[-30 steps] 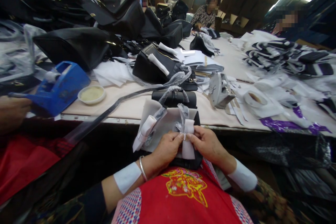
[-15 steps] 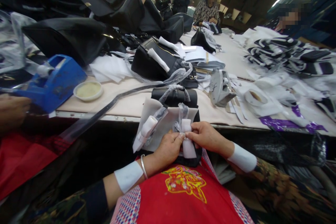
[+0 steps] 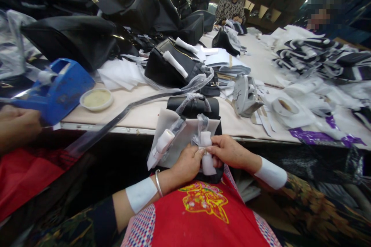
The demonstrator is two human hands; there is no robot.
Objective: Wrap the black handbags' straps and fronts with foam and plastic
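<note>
A small black bag (image 3: 193, 107) rests against the table edge and my lap, its front covered by a pale foam sheet (image 3: 183, 142). Two rolls of white foam wrap lie over it: the left foam roll (image 3: 164, 142) and the right foam roll (image 3: 208, 164). My left hand (image 3: 189, 162) is closed, its thumb and finger pinching at the middle of the right roll. From the other side my right hand (image 3: 228, 150) pinches the same roll, fingertips nearly meeting the left thumb. Clear plastic wrap covers the bag's handle (image 3: 208, 104).
A blue tape dispenser (image 3: 62, 88) and a white dish (image 3: 96, 99) stand to the left, near another person's hand (image 3: 19, 127). Black bags (image 3: 72, 40) pile behind. A metal tape dispenser (image 3: 246, 96), a tape roll (image 3: 285, 106) and wrapped black-and-white pieces (image 3: 315, 54) lie right.
My hands stay at the right foam roll with barely any shift. The other person's hand at the left has come further into view.
</note>
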